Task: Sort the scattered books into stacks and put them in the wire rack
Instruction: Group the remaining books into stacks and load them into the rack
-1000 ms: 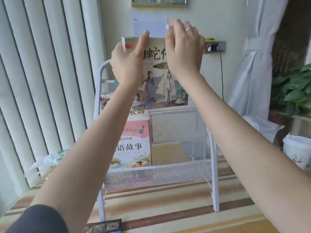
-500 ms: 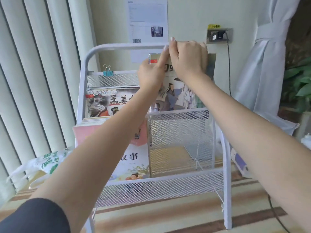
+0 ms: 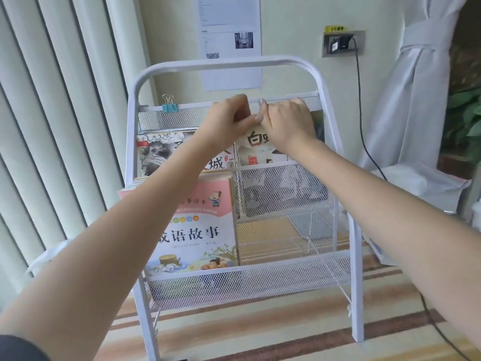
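A: Where is the book (image 3: pixel 256 149) sitting at this moment?

B: It is standing in the upper right pocket of the wire rack (image 3: pixel 226 64), at about one o'clock from the big pink book (image 3: pixel 197 227) in the lower left pocket. Its bottom half is showing through the mesh.

A: And what are the hands doing?

B: Both are working at its top edge. The left hand (image 3: pixel 229 121) is pinching the top left corner, its grip closed on the book. The right hand (image 3: pixel 289 121) is curling over the top edge at three o'clock from the left hand, also gripping the book.

A: How should this step be finished well?

B: I would be guiding the book straight down until its bottom edge is resting on the pocket floor, keeping it upright and clear of the divider next to the neighbouring book (image 3: pixel 166 155) at nine o'clock. Letting go should be happening only once it is leaning back against the mesh, otherwise it is likely tipping forward over the low front rail.
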`<state>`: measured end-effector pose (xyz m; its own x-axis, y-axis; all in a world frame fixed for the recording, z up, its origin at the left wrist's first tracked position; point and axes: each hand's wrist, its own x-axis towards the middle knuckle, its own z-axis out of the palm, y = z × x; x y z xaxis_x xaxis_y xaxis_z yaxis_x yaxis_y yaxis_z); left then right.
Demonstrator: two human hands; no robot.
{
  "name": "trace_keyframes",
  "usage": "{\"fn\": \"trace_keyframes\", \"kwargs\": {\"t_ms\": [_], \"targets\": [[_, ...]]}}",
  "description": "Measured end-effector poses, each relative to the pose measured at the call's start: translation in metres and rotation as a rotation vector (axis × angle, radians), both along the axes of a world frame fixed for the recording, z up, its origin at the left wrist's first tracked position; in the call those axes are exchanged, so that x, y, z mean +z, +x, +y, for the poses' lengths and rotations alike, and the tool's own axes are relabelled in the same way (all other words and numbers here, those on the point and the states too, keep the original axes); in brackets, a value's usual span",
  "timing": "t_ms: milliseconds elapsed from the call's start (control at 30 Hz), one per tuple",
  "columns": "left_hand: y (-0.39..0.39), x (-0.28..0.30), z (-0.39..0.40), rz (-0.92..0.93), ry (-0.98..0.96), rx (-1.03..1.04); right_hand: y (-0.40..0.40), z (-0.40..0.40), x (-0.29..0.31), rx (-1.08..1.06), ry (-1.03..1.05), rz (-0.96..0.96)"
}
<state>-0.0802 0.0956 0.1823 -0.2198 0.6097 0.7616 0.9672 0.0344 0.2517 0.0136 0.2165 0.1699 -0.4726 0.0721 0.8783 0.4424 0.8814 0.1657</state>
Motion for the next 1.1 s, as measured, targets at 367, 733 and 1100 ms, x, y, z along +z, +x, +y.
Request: {"fn": "trace_keyframes", "kwargs": {"t_ms": [367, 733, 1100], "targets": [[-0.003, -0.003, 0.004, 0.200, 0.023, 0.047, -0.006, 0.003, -0.006, 0.100, -0.009, 0.173], [0.002, 0.000, 0.006, 0.275, -0.017, 0.208, -0.003, 0.002, -0.013, 0.064, -0.061, 0.184], [-0.008, 0.000, -0.016, 0.101, -0.064, 0.018, 0.025, 0.009, -0.014, 0.196, -0.195, 0.000]]}}
